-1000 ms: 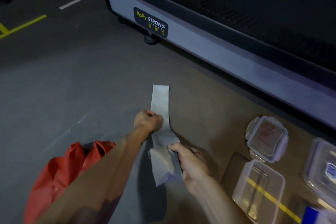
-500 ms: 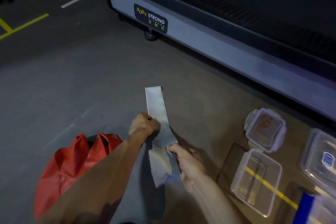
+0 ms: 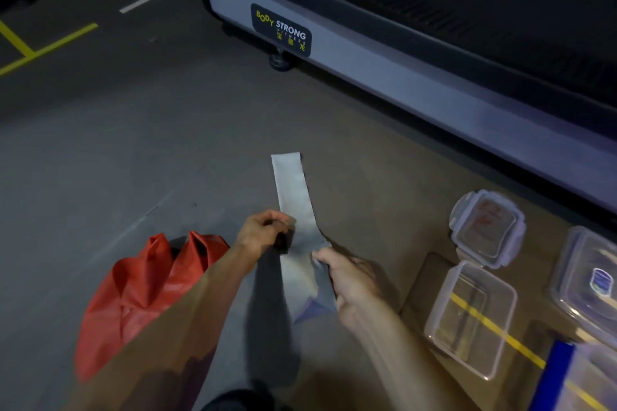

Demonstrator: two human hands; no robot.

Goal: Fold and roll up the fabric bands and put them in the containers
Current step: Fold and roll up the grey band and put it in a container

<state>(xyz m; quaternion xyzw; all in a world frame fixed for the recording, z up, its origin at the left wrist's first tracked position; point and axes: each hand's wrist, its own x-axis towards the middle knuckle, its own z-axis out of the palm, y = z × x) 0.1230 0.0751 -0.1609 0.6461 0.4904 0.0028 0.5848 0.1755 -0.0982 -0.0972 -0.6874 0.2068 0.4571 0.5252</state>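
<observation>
Grey fabric band (image 3: 293,197), long and flat, stretches away across the dark floor (image 3: 117,143) from a person's two hands. The left hand (image 3: 263,232) pinches the band's left edge with curled fingers. The right hand (image 3: 350,280) grips the band's nearer part, which hangs crumpled beside its palm. Just right of the right hand sits an open clear plastic container (image 3: 470,320), with a clear lid (image 3: 487,228) beyond it. Below the left forearm lies a red plastic bag (image 3: 140,294). A grey fitness machine (image 3: 400,77) stands beyond both hands.
</observation>
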